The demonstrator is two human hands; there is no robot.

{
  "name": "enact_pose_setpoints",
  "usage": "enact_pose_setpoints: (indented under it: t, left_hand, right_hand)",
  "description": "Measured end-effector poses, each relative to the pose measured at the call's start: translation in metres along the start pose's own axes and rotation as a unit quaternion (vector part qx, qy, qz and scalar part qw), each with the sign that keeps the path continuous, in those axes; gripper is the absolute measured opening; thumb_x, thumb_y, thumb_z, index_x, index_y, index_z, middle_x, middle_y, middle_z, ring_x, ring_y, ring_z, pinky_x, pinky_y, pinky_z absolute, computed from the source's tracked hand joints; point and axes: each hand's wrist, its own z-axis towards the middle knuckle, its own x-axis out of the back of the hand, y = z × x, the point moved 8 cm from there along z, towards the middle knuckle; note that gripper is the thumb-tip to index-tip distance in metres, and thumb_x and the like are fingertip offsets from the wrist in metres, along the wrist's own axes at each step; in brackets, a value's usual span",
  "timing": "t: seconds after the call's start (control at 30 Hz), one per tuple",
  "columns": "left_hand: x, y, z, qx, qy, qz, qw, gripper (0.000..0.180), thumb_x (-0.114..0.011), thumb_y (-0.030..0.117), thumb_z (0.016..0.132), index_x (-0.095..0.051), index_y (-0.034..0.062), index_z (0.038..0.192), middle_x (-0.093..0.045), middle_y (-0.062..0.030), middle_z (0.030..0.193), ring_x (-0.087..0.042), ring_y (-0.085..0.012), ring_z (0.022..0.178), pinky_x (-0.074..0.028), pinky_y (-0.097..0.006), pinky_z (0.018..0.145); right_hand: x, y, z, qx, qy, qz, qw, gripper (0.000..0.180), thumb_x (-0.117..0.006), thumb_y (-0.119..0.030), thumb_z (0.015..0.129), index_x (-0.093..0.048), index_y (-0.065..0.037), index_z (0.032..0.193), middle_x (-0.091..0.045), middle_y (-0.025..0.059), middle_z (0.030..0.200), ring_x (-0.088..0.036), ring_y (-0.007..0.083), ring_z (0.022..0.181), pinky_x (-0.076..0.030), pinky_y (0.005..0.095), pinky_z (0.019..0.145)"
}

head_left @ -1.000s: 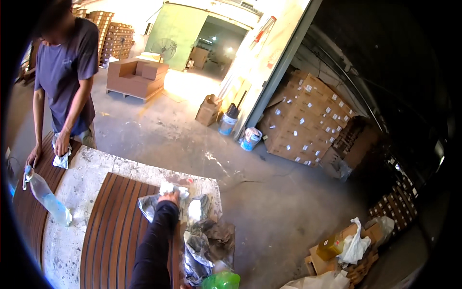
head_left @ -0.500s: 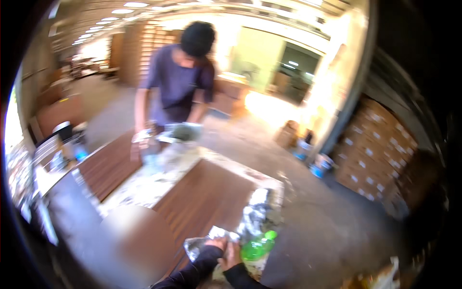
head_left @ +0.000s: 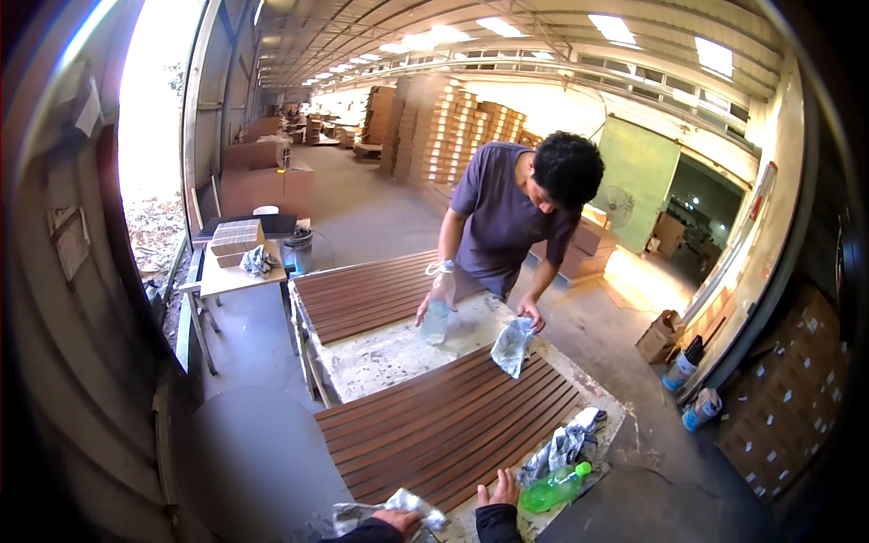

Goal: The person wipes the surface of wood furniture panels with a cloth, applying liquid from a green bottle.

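At the near end of a brown slatted wood panel [head_left: 434, 425], my left hand [head_left: 399, 520] presses on a crumpled grey-white rag [head_left: 418, 507], fingers bent over it. My right hand [head_left: 500, 490] rests at the panel's near right corner, fingers spread and nothing in them. Just right of it a green plastic bottle [head_left: 554, 489] lies on its side with its cap toward the far right. Behind the bottle lies another crumpled grey rag [head_left: 563, 448] along the panel's edge.
Across the stained white table [head_left: 380, 366], a co-worker [head_left: 507, 217] holds a rag [head_left: 513, 346] over the panel's far edge, one hand at a clear bottle [head_left: 436, 317]. A second slatted panel [head_left: 362, 294] lies farther left. Paint buckets [head_left: 701, 409] stand on the floor at right.
My hands, close together at the rag before, are now apart, with the right one off it beside the green bottle. The view has swung left. The co-worker's rag now reaches the nearer panel.
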Motion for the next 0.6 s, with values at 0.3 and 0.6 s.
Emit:
enact_pose_setpoints:
  t: [0.3,0.6]
  left_hand:
    - [-0.005,-0.001,0.017,-0.052,0.111,-0.004,0.992,0.024,-0.057,0.034,0.083,-0.062,0.0176,0.099,-0.067,-0.0131,0.08,-0.065,-0.0317,0.07,-0.052,-0.044,0.063]
    - [-0.018,0.023,0.064,-0.063,0.103,0.063,0.991,0.023,-0.058,0.034,0.081,-0.059,0.0172,0.096,-0.066,-0.0125,0.073,-0.064,-0.0326,0.065,-0.049,-0.047,0.056]
  right_hand:
    - [-0.002,-0.007,0.002,0.029,0.045,0.01,0.999,0.061,-0.069,-0.034,0.071,-0.052,-0.003,0.121,-0.054,0.0196,0.122,-0.048,0.0369,0.115,-0.037,0.0469,0.096]
    - [0.029,0.001,-0.002,0.02,0.126,0.014,0.992,0.055,-0.065,-0.026,0.078,-0.049,-0.005,0.126,-0.051,0.0185,0.126,-0.047,0.0353,0.116,-0.037,0.0445,0.098]
